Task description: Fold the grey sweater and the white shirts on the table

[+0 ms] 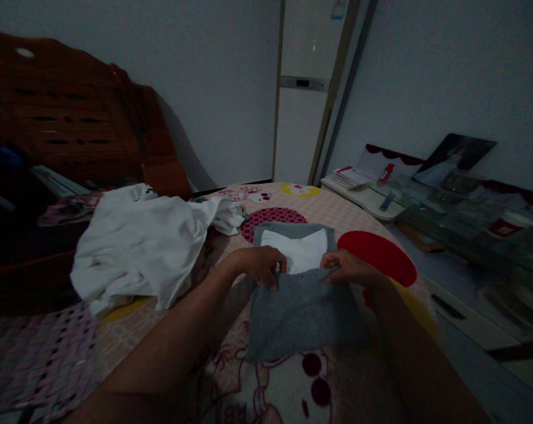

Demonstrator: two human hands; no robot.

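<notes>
A grey knit garment (305, 318) lies partly folded on the round table in front of me. White fabric (299, 248) shows on its far part, framed by a grey border. My left hand (266, 266) pinches the left end of the garment's folded edge between thumb and fingers. At the right end of that same edge, my right hand (340, 268) grips the grey cloth with curled fingers. Between the hands the edge runs nearly straight, across the near side of the white fabric.
A crumpled white cloth (138, 247) hangs over the table's left side. The table (231, 347) has a patterned pink cover. A carved wooden bench (72, 123) stands at the left. On the right is a glass-topped cabinet (460, 218) with papers and a photo.
</notes>
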